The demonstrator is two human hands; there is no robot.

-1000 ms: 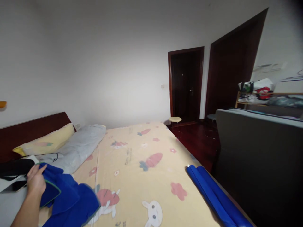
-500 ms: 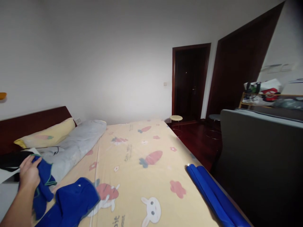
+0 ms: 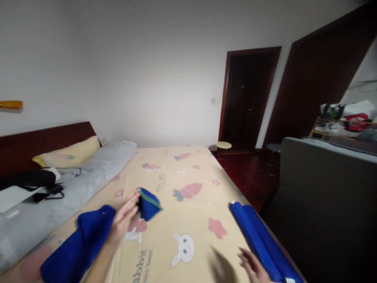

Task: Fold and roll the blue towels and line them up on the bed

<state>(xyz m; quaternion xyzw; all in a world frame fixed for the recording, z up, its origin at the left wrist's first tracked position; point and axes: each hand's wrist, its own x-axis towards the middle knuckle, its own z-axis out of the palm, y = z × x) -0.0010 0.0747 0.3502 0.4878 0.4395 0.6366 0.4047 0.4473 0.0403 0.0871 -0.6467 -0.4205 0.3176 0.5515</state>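
"Which step is in hand?"
"Carrying, I think: the left hand (image 3: 126,214) holds a small blue green-edged cloth (image 3: 150,205) over the cream printed bedsheet (image 3: 182,218); blur hides how firmly."
"And the right hand (image 3: 253,265)?"
"Empty, fingers loosely spread. The next move calls, I judge, for a steady left grip."

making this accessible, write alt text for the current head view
A person's left hand holds a green-edged blue cloth over a cream rabbit-print bedsheet. Another blue cloth lies at lower left, and the right hand is near a long blue bundle at lower right. A yellow pillow is at left.
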